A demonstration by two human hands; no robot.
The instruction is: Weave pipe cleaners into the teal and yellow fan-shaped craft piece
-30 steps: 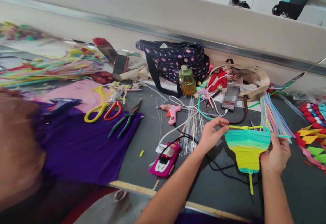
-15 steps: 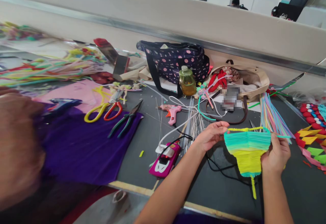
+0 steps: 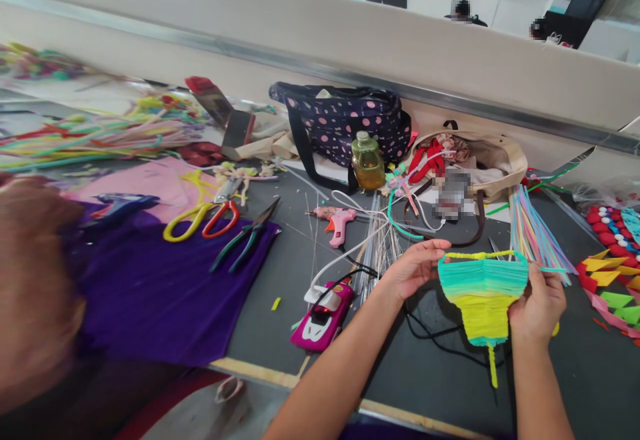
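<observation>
Between my two hands hangs a flat turquoise and yellow pipe-cleaner piece, wide at the top and narrow below, with a yellow stem pointing down. My left hand pinches its upper left corner, where a yellow twisted strip runs along the top. At the right edge my right hand grips it between thumb and fingers, and a turquoise end sticks out past them. Beneath it a black cord lies on the dark tabletop. Just behind my right hand is a bundle of pastel pipe cleaners.
A pink glue gun, a magenta power strip, pliers and scissors lie to the left. A bottle, a dark patterned bag and a beige bag stand behind. At far left is another person's blurred arm.
Both hands and the pipe-cleaner piece have shifted very slightly left in view. The grip is the same, and the other person's arm has moved a little.
</observation>
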